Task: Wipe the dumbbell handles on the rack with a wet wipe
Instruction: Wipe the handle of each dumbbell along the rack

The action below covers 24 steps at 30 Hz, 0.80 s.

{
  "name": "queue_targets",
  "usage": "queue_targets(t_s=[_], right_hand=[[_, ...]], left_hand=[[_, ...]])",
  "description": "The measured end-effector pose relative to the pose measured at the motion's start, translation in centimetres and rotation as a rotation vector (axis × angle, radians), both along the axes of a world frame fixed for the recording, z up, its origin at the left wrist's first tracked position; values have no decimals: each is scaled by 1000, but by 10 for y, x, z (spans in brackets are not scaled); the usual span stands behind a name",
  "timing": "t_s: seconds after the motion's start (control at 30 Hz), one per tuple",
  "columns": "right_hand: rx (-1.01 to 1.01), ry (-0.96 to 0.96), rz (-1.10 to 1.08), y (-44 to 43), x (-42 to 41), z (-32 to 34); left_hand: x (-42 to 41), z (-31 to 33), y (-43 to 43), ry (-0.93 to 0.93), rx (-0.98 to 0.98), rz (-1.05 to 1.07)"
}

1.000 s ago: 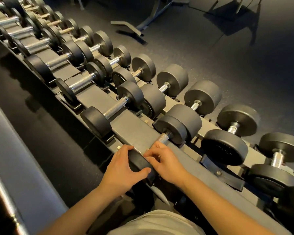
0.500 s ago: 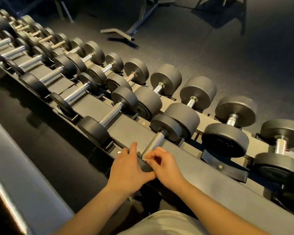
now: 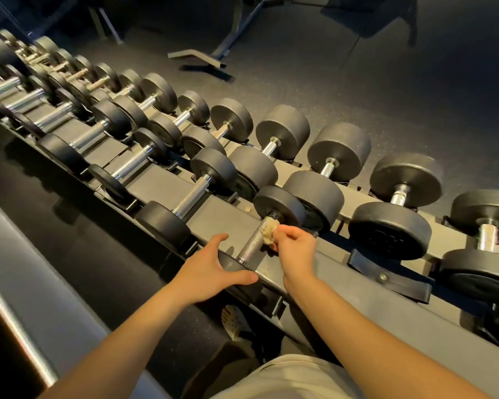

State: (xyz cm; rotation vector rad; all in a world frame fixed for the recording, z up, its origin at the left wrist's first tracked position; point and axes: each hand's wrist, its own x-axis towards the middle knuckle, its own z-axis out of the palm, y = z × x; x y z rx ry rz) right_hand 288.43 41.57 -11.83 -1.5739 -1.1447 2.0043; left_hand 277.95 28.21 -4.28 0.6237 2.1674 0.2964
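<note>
Dark steel rack point(image 3: 156, 182) slanting across, two rows of dumbbells point(image 3: 339, 152) aboard. On the rack's front rail, one dumbbell point(image 3: 280, 205) with knurled handle point(image 3: 249, 244). At the rack's front edge, left hand point(image 3: 205, 272) curled round that dumbbell's near head, gripping it. Just behind, over the rail, right hand point(image 3: 294, 249) pinching a crumpled wet wipe point(image 3: 268, 233) — wipe pressed on the handle's far end, beside the far head.

Head-worn wide-angle view, facing forward and down, close over rack point(image 3: 343, 270)
</note>
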Motion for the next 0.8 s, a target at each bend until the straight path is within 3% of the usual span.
queue_targets(t_s=[0.1, 0.17, 0.27, 0.33, 0.4, 0.5, 0.57, 0.8], right_hand=[[102, -15, 150, -15, 8, -6], [167, -86, 375, -22, 13, -15], [107, -141, 639, -24, 20, -23], [-94, -67, 500, -15, 21, -19], [-266, 27, 218, 2, 20, -16], [-421, 144, -206, 25, 16, -12], [-470, 194, -346, 26, 10, -10], [-175, -42, -70, 8, 7, -9]], left_hand=[[-2, -1, -1, -8, 13, 7], [-1, -3, -1, -1, 12, 3], [3, -3, -1, 36, 0, -25], [10, -3, -1, 88, 5, -52], [20, -4, -1, 151, 26, -71], [33, -6, -1, 222, 43, -104], [39, -6, 0, 256, 43, -118], [37, -5, 2, 271, 29, -133]])
